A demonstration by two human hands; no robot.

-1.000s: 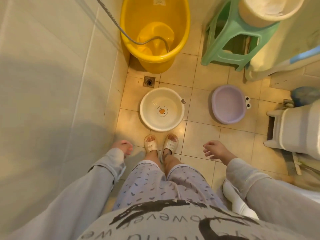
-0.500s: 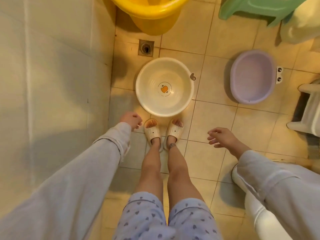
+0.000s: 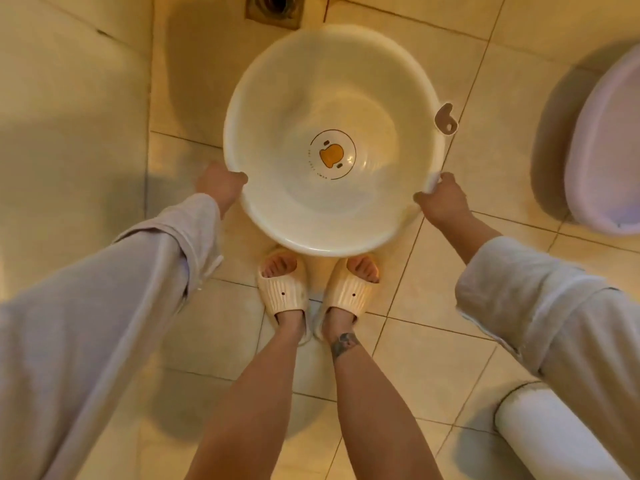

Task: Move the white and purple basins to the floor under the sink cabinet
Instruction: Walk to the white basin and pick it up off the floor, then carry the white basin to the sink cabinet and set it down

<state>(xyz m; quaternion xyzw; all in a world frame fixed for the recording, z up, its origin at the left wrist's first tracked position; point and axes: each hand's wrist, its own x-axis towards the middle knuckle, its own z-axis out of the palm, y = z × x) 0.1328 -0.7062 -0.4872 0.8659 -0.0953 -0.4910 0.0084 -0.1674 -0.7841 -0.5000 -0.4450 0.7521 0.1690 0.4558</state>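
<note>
A round white basin with an orange duck print at its bottom fills the upper middle of the head view, just in front of my slippered feet. My left hand grips its left rim and my right hand grips its right rim. A small brown hanging tab sticks out from the basin's right edge. The purple basin stands on the tiled floor at the right edge, only partly in view.
A floor drain lies just beyond the white basin. A tiled wall runs along the left. A white rounded fixture sits at the lower right beside my right leg.
I have bent down closer to the floor. Both hands moved forward from beside my feet and closed on the white basin's rim, one on each side.
</note>
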